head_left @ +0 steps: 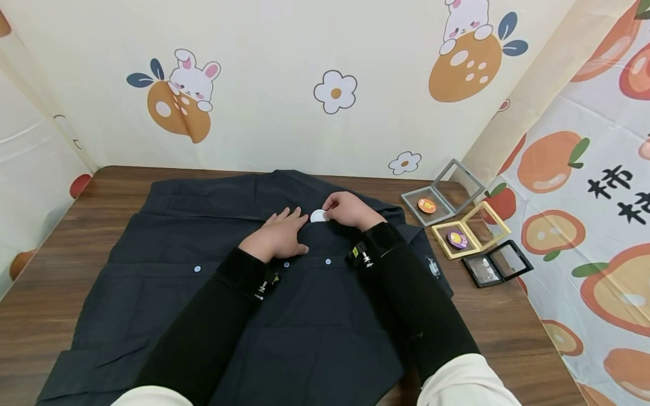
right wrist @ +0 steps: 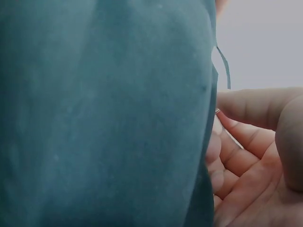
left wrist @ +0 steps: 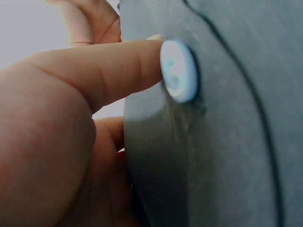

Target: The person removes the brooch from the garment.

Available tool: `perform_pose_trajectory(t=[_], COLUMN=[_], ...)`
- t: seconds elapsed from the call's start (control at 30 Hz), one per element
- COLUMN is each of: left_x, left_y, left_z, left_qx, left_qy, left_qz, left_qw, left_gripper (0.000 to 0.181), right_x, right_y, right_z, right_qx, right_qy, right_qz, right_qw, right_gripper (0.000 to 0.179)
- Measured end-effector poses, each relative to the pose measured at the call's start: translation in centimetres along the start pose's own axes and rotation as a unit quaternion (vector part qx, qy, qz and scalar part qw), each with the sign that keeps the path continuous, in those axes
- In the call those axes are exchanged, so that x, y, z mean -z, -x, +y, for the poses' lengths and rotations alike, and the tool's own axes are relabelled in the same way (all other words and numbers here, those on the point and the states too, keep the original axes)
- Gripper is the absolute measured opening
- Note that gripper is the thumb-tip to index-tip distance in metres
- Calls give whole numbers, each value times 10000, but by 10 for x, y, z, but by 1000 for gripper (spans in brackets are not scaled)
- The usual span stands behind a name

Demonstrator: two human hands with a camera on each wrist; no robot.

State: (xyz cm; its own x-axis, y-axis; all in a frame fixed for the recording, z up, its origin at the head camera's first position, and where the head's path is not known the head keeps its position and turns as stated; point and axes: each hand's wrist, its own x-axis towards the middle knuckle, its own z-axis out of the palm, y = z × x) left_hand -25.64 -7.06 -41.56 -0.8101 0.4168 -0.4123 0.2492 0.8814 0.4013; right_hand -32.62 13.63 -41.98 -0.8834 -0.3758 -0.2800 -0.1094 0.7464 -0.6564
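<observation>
A dark navy shirt [head_left: 162,237] with small pale buttons lies spread over the table. My left hand [head_left: 278,234] rests on it with the fingers extended. In the left wrist view, the thumb [left wrist: 118,66] reaches to the edge of a light-blue button [left wrist: 179,71]. Just right of the left fingertips, my right hand [head_left: 350,208] pinches the edge of a white round disc [head_left: 318,216] at the upper part of the shirt. Fabric [right wrist: 104,113] fills most of the right wrist view and hides the disc's face; the right fingers [right wrist: 251,106] are bent beside it.
Three open hinged cases stand to the right: a grey one [head_left: 444,211] with an orange round badge [head_left: 426,206], a yellow one [head_left: 482,246] with a purple badge [head_left: 457,239], and a black one [head_left: 469,269]. A printed cloth wall [head_left: 274,113] borders the wooden table [head_left: 508,338].
</observation>
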Motion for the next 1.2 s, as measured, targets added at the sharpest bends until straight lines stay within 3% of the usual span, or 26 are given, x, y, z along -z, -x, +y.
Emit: perform_pose_trajectory(t=[0.53, 0.93, 1.2], left_x=[1, 3, 2], left_y=[-3, -1, -3], left_z=[-2, -1, -2], left_qx=[20, -67, 43], left_qy=[-58, -83, -55], left_qz=[-130, -101, -32], left_qw=[9999, 9999, 10000], left_gripper=[85, 86, 90], right_x=[6, 3, -1], right_y=[6, 5, 6], right_z=[4, 1, -1], right_qx=[180, 365, 421], right_qy=[-261, -347, -495], right_qz=[-5, 176, 167], right_qw=[9995, 9986, 9977], right_gripper=[8, 6, 6])
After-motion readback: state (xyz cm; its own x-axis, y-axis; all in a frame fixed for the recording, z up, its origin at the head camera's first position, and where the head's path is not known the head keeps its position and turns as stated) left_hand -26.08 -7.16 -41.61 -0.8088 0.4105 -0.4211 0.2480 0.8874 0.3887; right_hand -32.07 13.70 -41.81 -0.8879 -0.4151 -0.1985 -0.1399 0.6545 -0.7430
